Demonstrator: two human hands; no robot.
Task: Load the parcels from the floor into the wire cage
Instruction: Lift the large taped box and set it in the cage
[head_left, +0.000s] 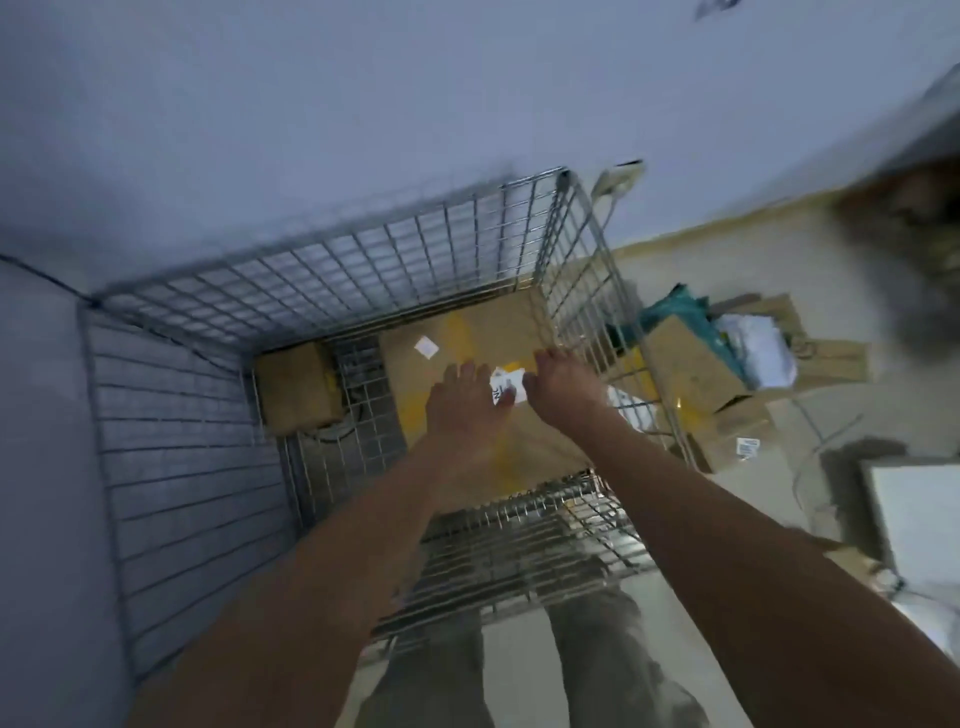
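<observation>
I look down into the wire cage (322, 270), which stands in a corner of the room. A large brown cardboard parcel (467, 332) with yellow tape and white labels lies flat on the cage's floor. Both my arms reach into the cage. My left hand (462, 400) lies on top of that parcel with fingers straight. My right hand (563, 382) rests on the parcel near the cage's right wall, fingers bent down over its top. A smaller brown box (296, 387) sits at the cage's left.
More parcels lie on the floor right of the cage: an open cardboard box (685, 364) with green and white bags, and a flat box (727, 441). A white object (914, 514) stands at far right. My legs (519, 670) are at the cage's front.
</observation>
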